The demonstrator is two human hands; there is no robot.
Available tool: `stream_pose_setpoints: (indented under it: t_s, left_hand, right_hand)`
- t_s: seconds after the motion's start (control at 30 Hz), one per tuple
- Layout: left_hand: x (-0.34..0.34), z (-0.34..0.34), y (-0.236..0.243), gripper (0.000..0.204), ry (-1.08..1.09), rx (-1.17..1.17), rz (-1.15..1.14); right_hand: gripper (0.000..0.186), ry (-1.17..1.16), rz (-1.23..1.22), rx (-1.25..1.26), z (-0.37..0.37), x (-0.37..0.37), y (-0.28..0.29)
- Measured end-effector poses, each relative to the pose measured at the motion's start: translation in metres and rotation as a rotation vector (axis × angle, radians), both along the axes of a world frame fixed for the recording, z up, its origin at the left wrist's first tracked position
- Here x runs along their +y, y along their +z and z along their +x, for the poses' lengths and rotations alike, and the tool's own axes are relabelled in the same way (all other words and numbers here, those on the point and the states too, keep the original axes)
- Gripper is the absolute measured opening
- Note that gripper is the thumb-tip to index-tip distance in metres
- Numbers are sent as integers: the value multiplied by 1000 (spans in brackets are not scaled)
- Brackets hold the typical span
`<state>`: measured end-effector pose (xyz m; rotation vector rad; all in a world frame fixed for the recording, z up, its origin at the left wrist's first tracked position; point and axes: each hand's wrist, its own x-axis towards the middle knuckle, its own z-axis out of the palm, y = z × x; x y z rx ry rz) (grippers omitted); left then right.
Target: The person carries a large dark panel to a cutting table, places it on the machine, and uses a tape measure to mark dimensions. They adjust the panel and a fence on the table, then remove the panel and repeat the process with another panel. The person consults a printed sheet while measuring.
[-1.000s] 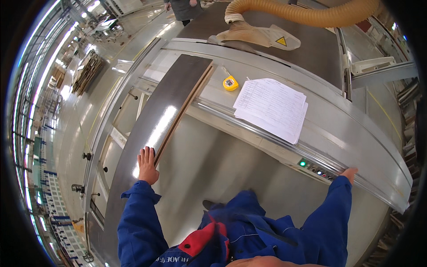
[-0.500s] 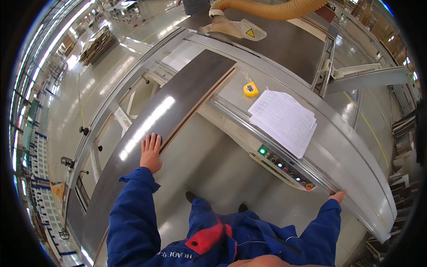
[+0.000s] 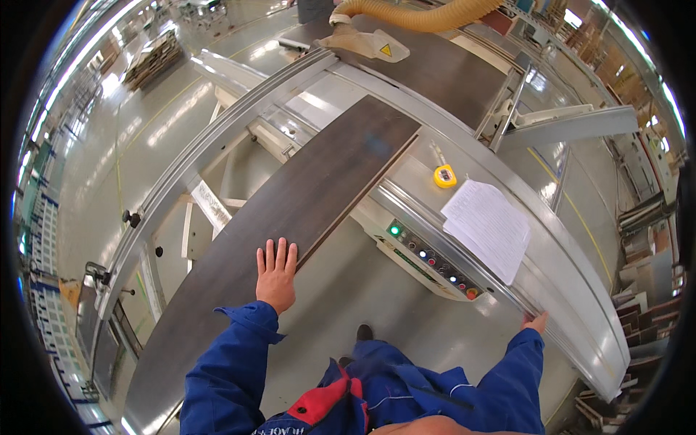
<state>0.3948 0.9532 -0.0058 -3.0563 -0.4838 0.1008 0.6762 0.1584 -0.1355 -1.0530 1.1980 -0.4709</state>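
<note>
My left hand (image 3: 277,277) lies flat on a long dark brown board (image 3: 290,210), fingers spread, close to its near edge. The board rests on a metal frame and reaches onto the silver sliding table (image 3: 565,268) of a panel saw. At the right, my right hand (image 3: 536,322) is closed round the near edge of that table; part of its fingers is hidden. On the table between the hands lie a yellow tape measure (image 3: 444,176) and a stack of printed white sheets (image 3: 489,228).
Below the table edge sits a control panel (image 3: 433,263) with lit buttons. Beyond stands a pale saw guard (image 3: 370,45) with a yellow hose (image 3: 428,14) over another dark board (image 3: 435,76). A stack of boards (image 3: 152,59) lies far left; offcuts (image 3: 652,319) stand right.
The sliding table, with the board, tape measure and sheets, has shifted rightward past the control panel and saw guard. Both hands have stayed on their surfaces, and my feet have moved.
</note>
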Motion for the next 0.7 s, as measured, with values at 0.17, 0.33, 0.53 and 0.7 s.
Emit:
stream_pose_setpoints:
  t_s: [0.17, 0.33, 0.53, 0.7]
  left_hand:
    - [3, 18, 1, 84, -5, -23, 10]
    - [-1, 68, 12, 96, -1, -9, -24]
    - [-13, 170, 9, 120, -20, -144, -145]
    - [-12, 307, 27, 110, -15, -214, -262]
  right_hand:
    - [65, 16, -64, 33, 1, -17, -12]
    - [71, 36, -36, 4, 0, -10, -16]
    - [82, -18, -84, -2, -5, -9, -22]
    - [87, 158, -149, 36, -18, -13, -34]
